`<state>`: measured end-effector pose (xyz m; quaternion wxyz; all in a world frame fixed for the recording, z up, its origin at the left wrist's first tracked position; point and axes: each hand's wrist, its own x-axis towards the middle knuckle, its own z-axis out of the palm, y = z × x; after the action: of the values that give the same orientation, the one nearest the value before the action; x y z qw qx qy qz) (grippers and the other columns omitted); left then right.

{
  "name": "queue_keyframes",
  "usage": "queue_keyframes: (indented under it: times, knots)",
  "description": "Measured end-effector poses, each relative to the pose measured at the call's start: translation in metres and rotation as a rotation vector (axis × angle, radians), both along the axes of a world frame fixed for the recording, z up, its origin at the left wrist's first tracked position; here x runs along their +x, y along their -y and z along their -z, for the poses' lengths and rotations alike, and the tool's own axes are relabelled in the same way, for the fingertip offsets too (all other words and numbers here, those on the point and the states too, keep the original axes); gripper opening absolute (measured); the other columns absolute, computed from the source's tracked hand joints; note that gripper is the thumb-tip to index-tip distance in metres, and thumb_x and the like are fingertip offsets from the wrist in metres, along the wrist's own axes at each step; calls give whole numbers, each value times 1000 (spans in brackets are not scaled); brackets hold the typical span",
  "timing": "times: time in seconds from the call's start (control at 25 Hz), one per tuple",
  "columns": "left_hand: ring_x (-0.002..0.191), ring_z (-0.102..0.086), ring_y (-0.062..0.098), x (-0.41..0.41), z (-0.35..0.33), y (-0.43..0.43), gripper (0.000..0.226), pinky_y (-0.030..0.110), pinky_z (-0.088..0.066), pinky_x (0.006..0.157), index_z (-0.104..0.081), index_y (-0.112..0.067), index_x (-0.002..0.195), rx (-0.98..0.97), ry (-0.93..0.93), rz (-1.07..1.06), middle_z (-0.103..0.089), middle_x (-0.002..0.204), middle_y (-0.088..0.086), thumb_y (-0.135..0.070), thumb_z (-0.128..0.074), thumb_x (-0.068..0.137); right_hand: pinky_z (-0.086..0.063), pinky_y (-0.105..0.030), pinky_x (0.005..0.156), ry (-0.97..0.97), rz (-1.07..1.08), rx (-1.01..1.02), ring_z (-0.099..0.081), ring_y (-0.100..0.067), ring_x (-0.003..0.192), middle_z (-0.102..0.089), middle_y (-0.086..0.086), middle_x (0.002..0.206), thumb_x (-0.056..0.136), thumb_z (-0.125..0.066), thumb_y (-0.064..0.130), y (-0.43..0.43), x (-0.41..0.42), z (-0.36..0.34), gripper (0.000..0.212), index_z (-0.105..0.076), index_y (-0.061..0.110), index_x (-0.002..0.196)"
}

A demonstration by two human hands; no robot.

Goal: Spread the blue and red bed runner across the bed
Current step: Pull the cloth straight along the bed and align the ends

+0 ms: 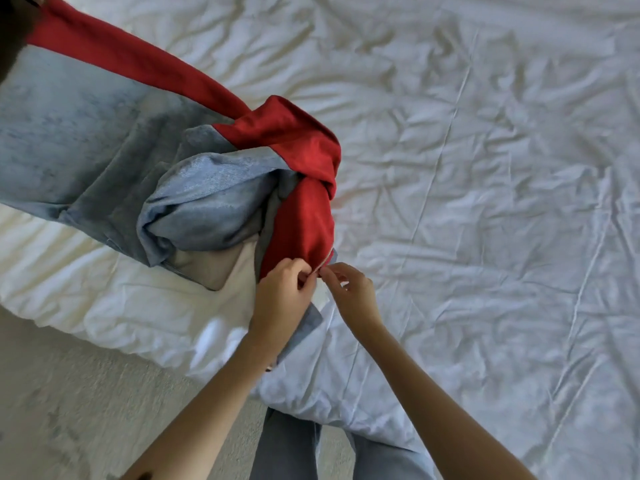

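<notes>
Bed runner [214, 188] lies bunched on the bed [485, 202]; left hand [282, 296] and right hand [353, 294] pinch its near red edge.

Bare forearms [221, 386], light blue jeans [287, 445]

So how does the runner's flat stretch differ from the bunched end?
The flat stretch lies fairly smooth on the duvet; the bunched end is twisted over itself. The flat stretch shows only blue and red; the bunched end also shows pale lining. Both are one runner; the left hand and right hand pinch the bunched end's edge.
</notes>
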<state>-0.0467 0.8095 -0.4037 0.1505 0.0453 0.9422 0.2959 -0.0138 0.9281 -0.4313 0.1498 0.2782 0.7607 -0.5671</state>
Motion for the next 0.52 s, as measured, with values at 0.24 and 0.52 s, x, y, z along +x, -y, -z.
queue_keyframes:
  times: [0.24,0.52]
  knots:
    - [72,-65,20,-2,-21,-106,9,36,-52,71,-68,-13,78,158,20,-79,-72,76,4,-18,-63,81,-46,-16,70,-61,227,-83,-64,-1,76,-70,16,75,90,-55,25,-73,29,-34,17,-68,28,79]
    - [75,-67,25,-25,-22,-196,12,31,-52,74,-69,-8,72,257,76,-226,-74,74,10,-15,-60,76,-51,-28,81,56,-52,207,-65,-9,85,-73,8,91,74,-71,44,-117,75,-30,30,-67,23,96]
